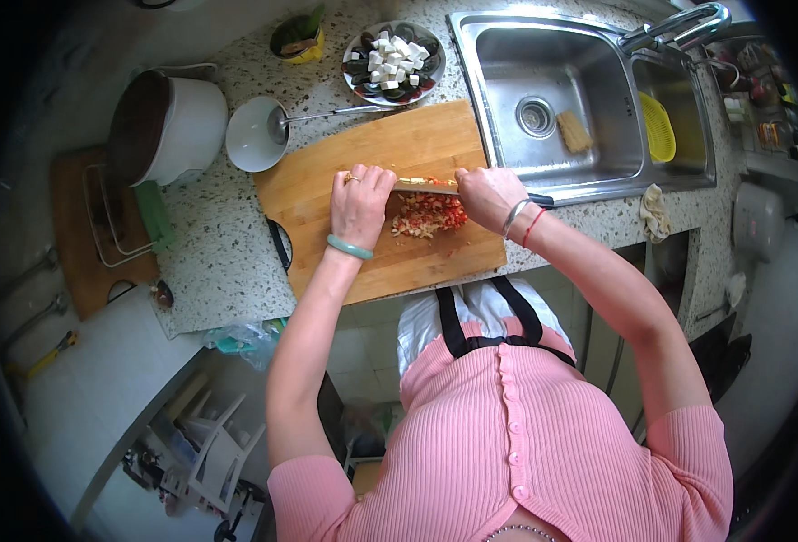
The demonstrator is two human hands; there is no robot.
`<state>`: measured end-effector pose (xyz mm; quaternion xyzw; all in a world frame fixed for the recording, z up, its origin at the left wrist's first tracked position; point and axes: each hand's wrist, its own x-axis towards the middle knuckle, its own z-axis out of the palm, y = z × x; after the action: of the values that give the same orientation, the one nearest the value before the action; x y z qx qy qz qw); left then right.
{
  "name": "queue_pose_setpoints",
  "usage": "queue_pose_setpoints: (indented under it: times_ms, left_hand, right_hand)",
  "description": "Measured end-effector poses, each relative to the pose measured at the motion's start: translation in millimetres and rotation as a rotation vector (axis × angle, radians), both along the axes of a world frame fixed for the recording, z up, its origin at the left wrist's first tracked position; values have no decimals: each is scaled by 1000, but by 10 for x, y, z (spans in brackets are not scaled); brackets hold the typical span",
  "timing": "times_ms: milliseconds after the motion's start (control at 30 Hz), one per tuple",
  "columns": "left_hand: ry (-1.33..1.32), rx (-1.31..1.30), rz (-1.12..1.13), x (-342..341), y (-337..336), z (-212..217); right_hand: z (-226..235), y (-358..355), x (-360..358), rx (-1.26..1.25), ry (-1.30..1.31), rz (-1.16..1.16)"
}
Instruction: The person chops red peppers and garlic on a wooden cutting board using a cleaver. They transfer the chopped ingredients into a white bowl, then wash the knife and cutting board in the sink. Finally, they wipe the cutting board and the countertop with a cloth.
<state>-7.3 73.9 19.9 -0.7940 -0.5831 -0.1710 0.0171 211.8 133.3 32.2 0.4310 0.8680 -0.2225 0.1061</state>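
Gripping the handle of a kitchen knife (428,189) with the fingers of the right hand (494,194) wrapped around it. Bending the fingers of the left hand (361,200) down at the blade's opposite end; cannot tell whether pinching or only pressing. Between both sets of fingers, chopping red and whitish vegetable pieces (428,217), heaped mostly on the body side. Working over a wooden cutting board (317,176) beneath the fingers. Past the left fingers, facing a plate (368,94) of white cubes (394,61) and, farther left, a ladle (278,126) overlapping a white bowl (248,135); past the right, a steel sink (588,81).
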Motion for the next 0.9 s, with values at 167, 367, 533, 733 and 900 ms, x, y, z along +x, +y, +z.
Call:
queue_pose_setpoints:
  times_ms: [167, 367, 533, 733, 900]
  left_hand:
    - [-55, -29, -25, 104, -220, 7]
    - [-205, -79, -222, 218, 191, -136]
    - [-283, -1, -366, 357, 465, -195]
    - [-67, -123, -367, 106, 256, -97]
    - [-73, -157, -246, -197, -9, 89]
  right_hand:
    - [-8, -231, 138, -32, 5, -19]
    - [35, -371, 318, 17, 14, -211]
    - [-100, -522, 388, 61, -2, -335]
    - [-154, -814, 142, -22, 54, -317]
    - [113, -671, -73, -71, 74, -209]
